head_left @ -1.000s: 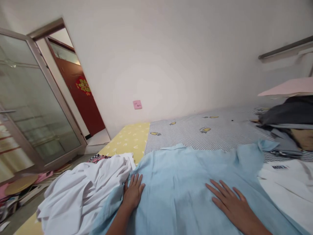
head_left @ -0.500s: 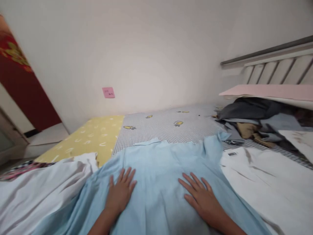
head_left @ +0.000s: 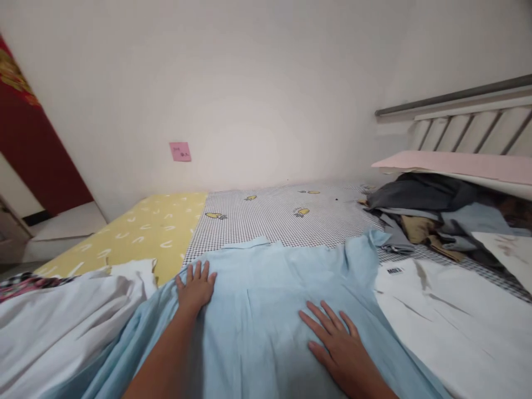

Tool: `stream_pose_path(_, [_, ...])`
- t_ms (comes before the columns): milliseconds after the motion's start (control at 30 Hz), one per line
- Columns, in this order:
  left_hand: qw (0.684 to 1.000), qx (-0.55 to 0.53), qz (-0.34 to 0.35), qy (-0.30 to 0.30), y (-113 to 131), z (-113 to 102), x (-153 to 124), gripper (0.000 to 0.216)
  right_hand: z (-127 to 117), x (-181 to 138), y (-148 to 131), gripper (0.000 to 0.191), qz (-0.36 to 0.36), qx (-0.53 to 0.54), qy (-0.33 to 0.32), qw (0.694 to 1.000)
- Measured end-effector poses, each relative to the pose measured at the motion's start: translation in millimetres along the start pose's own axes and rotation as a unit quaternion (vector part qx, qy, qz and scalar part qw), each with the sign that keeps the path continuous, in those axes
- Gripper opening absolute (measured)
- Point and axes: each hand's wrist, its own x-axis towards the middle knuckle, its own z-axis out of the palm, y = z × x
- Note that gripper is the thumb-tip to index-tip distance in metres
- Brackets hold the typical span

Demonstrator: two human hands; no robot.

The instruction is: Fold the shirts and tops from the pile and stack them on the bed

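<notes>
Since half a second ago, the left hand [head_left: 197,289] has slid up and out toward the top left edge of the blue cloth [head_left: 255,327], while the right hand [head_left: 338,343] is in nearly the same spot. Both hands lie palm down on the cloth, with their fingers spread wide, and they grip nothing. The blue cloth is laid out right in front of the person, with its top edge on the checked sheet [head_left: 270,216]. It sits between a rumpled white cloth [head_left: 75,321] on the left and a white top [head_left: 461,316] on the right. Long creases run down its middle, the left side has lots of soft folds, and the top right corner is bunched up. To smooth it well, I think flat palms and a soft push are best, going from the middle out to the edges. One hand should stay put as the other rubs, or the whole cloth could slip. The bunched corner and the left folds look like they need the most care, with a gentle tug before patting them down.
</notes>
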Motion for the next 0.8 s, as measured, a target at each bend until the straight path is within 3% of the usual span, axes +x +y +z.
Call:
stream_pose_path(133, [1.0, -0.001, 0.027, 0.002, 15.5, -11.6, -56.6, 0.058, -1.3, 2.5, -5.3, 0.052, -0.001, -0.007, 0.009, 1.0])
stream_pose_path(233, [0.99, 0.014, 0.138, 0.02, 17.4, -1.7, -133.6, 0.06, 0.0, 2.6, -8.4, 0.053, 0.0, -0.02, 0.02, 1.0])
stream_pose_path(300, [0.978, -0.004, 0.207, -0.005, 4.7, 15.7, -187.8, 0.059, 4.3, 2.5, -7.3, 0.054, 0.002, -0.032, 0.024, 0.999])
stream_pose_path(400, [0.964, -0.016, 0.26, 0.056, -32.2, 41.8, -254.0, 0.058, 10.6, 5.1, -3.0, 0.054, -0.002, -0.047, 0.034, 0.998])
stream_pose_path(500, [0.97, -0.005, 0.217, 0.105, -67.4, 48.2, -297.9, 0.06, 3.6, 9.4, -7.6, 0.055, -0.001, -0.071, 0.017, 0.997])
stream_pose_path(567, [0.981, -0.011, 0.167, 0.095, -78.8, 40.8, -319.0, 0.059, -10.4, 8.1, -22.8, 0.053, 0.001, -0.1, -0.005, 0.995])
stream_pose_path(633, [0.991, -0.021, 0.119, 0.061, -81.4, 29.5, -337.7, 0.061, -25.8, -1.6, -47.8, 0.053, -0.013, -0.131, 0.014, 0.991])
stream_pose_path(733, [0.998, -0.028, 0.047, 0.012, -82.2, 19.1, -367.7, 0.065, -35.8, -37.7, -85.5, 0.057, -0.062, -0.122, 0.087, 0.987])
stream_pose_path(800, [0.999, -0.035, 0.009, -0.004, -90.1, 23.1, -389.7, 0.061, -29.3, -72.5, -92.6, 0.053, -0.109, -0.084, 0.079, 0.987])
